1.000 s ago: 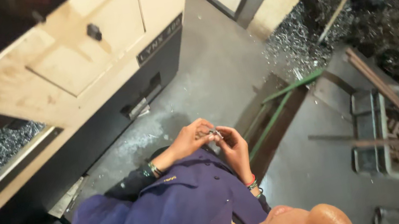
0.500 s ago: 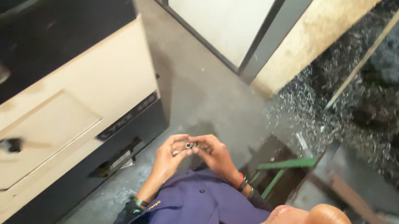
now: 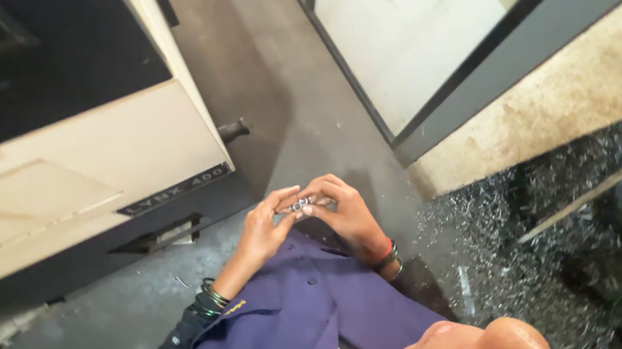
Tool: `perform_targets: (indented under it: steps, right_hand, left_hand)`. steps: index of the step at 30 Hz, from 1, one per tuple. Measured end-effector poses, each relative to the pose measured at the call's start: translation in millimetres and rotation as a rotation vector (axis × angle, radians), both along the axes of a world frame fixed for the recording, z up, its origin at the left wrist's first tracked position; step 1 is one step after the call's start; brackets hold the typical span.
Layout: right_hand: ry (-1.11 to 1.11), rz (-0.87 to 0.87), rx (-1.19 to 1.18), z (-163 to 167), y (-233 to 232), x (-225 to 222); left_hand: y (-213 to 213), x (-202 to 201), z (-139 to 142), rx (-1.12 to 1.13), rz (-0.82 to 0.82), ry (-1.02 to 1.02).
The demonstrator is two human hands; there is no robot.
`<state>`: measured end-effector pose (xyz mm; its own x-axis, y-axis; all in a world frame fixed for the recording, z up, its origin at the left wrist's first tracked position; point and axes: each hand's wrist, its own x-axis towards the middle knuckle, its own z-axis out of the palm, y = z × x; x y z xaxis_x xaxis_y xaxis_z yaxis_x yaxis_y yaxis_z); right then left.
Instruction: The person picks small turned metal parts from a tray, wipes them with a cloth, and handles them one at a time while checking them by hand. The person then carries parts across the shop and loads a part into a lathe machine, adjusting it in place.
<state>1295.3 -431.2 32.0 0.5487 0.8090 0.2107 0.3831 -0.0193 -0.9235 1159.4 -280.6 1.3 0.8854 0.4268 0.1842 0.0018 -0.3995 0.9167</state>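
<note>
Grey floor (image 3: 295,76) lay below as left hand (image 3: 263,229) and right hand (image 3: 346,210) pinched together on a small metal part (image 3: 301,203) at chest height, likely light, stiff, best gripped by its ends.

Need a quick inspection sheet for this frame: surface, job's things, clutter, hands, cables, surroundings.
Surface: grey concrete floor, dusty, small specks.
Job's things: small metal part, pinched between the fingertips of both hands; its details are too small to tell.
Clutter: heap of metal shavings on the right.
Hands: left hand and right hand meet on the part, bangles on both wrists.
Cables: nothing seen.
Surroundings: cream and black machine cabinet on the left; dark-framed panel ahead.
</note>
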Motion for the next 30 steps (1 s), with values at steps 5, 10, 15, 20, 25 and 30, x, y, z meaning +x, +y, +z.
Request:
perform_targets:
  steps: [5,10,15,20,25,30]
  right_hand:
    - [-0.068,0.103,0.006,5,13,14]
    - [-0.016,0.070,-0.021,4,13,16]
    - [-0.014,0.046,-0.043,3,14,14]
    - [-0.106,0.077,-0.020,9,23,5]
    - [-0.118,0.127,0.023,20,32,-12]
    - [-0.183,0.179,0.046,23,44,-27]
  left_hand:
    - [0,4,-4,0.026,0.101,0.011]
    - [2,9,-4,0.141,0.082,0.012]
    - [4,10,-8,0.153,0.064,-0.019]
    - [8,-1,-11,0.157,0.102,-0.027]
    - [13,-14,-16,0.166,0.164,-0.010]
    - [20,-30,-21,0.153,0.228,0.097]
